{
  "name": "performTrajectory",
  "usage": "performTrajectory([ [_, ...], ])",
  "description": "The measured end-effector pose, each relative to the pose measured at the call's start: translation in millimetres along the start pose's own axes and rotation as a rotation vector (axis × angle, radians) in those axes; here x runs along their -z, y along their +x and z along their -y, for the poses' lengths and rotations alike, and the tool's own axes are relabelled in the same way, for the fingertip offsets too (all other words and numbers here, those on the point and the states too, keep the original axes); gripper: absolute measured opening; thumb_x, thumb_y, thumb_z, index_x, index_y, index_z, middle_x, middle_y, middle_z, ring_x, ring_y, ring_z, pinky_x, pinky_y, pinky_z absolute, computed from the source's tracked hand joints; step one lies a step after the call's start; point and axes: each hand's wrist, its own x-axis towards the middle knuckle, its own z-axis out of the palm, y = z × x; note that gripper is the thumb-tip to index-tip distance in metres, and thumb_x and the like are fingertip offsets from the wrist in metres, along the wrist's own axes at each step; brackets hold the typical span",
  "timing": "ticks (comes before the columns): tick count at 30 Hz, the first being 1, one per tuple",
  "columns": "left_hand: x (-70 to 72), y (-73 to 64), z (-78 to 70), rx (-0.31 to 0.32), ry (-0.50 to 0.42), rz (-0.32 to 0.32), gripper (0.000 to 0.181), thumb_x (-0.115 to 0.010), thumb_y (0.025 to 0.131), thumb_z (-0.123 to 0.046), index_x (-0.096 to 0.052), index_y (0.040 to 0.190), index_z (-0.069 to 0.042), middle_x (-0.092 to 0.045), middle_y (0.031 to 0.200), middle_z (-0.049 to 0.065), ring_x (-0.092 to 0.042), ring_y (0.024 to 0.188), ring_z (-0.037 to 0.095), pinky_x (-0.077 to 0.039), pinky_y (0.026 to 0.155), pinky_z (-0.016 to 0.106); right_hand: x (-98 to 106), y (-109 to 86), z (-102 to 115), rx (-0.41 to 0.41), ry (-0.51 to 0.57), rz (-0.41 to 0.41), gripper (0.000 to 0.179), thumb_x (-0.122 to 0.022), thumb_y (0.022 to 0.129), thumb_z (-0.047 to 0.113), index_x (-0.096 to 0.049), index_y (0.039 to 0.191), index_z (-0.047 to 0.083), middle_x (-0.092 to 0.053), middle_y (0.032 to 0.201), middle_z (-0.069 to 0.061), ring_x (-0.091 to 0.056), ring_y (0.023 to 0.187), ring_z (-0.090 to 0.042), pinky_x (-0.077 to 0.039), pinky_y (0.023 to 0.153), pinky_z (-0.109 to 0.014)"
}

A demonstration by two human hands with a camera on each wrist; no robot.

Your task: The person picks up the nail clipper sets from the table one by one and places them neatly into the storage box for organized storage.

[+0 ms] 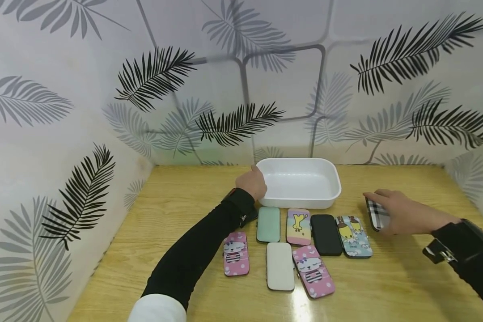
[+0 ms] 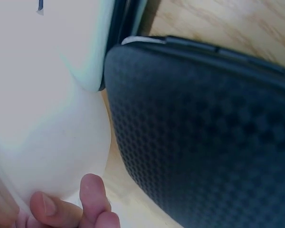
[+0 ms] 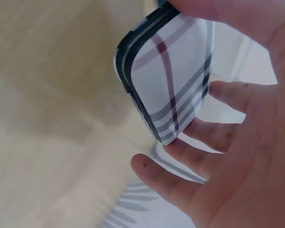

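A person's right grip [image 1: 404, 212] pinched a plaid case [image 1: 376, 215] between thumb and fingers, apparently for a secure hold, at four o'clock from a white tray [image 1: 299, 203]. The left grip [image 1: 252, 183] clasped the tray's rim at nine o'clock, seemingly to steady it. Seven other cases [image 1: 326, 235] lay flat between four and eight o'clock, probably spread for easy reach. The wood-grained table [image 1: 193, 201] shone at six o'clock; leaf-printed sheeting [image 1: 217, 89] enclosed the space beyond.

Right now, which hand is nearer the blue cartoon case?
Right. The right hand grips a plaid case just right of the blue case; the left hand is farther, at the white tub.
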Motion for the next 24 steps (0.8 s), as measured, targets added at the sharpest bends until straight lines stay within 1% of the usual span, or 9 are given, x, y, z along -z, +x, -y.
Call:
performTrajectory([
  [4,1.2,0.2,2.8,0.009,0.011,-0.003,0.067,-0.050,0.104,-0.030,-0.025,0.158,0.001,-0.060,0.064,0.004,-0.046,0.050,0.015,-0.034,0.049,0.031,19,11.6,15,-0.008,0.016,-0.033,0.105,-0.089,0.071,0.038,-0.037,0.154,0.002,-0.040,0.148,-0.034,-0.041,0.130,-0.057,-0.042,0.095,-0.069],
  [6,1.9,-1.0,3.3,0.007,0.016,-0.006,0.068,-0.050,0.103,-0.030,-0.025,0.158,0.001,-0.059,0.063,0.004,-0.046,0.050,0.015,-0.034,0.049,0.030,28,18.4,24,-0.014,0.026,-0.050,0.106,-0.089,0.072,0.043,-0.036,0.155,0.004,-0.038,0.150,-0.033,-0.041,0.132,-0.055,-0.042,0.098,-0.068],
  [10,3.2,-3.7,2.5,0.002,0.023,-0.006,0.068,-0.050,0.103,-0.030,-0.025,0.158,0.001,-0.056,0.062,0.002,-0.045,0.050,0.014,-0.034,0.049,0.030,45,33.3,43,0.022,0.034,-0.090,0.107,-0.088,0.072,0.048,-0.036,0.156,0.005,-0.037,0.152,-0.033,-0.041,0.133,-0.054,-0.041,0.099,-0.069],
  [14,3.8,-5.0,1.5,0.013,0.025,-0.004,0.067,-0.050,0.104,-0.030,-0.025,0.158,0.000,-0.053,0.059,0.002,-0.041,0.048,0.014,-0.031,0.049,0.029,56,52.8,60,0.051,0.039,-0.097,0.103,-0.087,0.074,0.047,-0.037,0.156,0.007,-0.034,0.154,-0.033,-0.039,0.135,-0.055,-0.040,0.100,-0.070],
  [17,3.3,-4.8,0.8,0.020,0.022,-0.008,0.067,-0.050,0.104,-0.030,-0.025,0.159,-0.001,-0.052,0.059,0.002,-0.041,0.048,0.014,-0.030,0.049,0.030,60,70.6,70,0.061,0.036,-0.077,0.100,-0.086,0.077,0.045,-0.037,0.156,0.008,-0.031,0.155,-0.034,-0.036,0.137,-0.056,-0.039,0.101,-0.069],
  [20,2.1,-4.2,0.2,0.023,0.011,-0.016,0.067,-0.050,0.104,-0.030,-0.025,0.158,0.000,-0.056,0.061,0.003,-0.043,0.049,0.015,-0.031,0.049,0.030,61,88.8,77,0.078,0.034,-0.054,0.098,-0.085,0.078,0.043,-0.037,0.156,0.008,-0.031,0.156,-0.034,-0.035,0.139,-0.055,-0.040,0.102,-0.067],
  [24,-2.3,0.2,-0.5,0.021,0.003,-0.021,0.067,-0.050,0.103,-0.030,-0.025,0.158,-0.001,-0.059,0.064,0.004,-0.046,0.050,0.016,-0.034,0.049,0.031,53,111.7,79,0.095,0.030,-0.028,0.095,-0.085,0.080,0.041,-0.038,0.156,0.007,-0.034,0.155,-0.033,-0.042,0.137,-0.051,-0.043,0.102,-0.062],
])
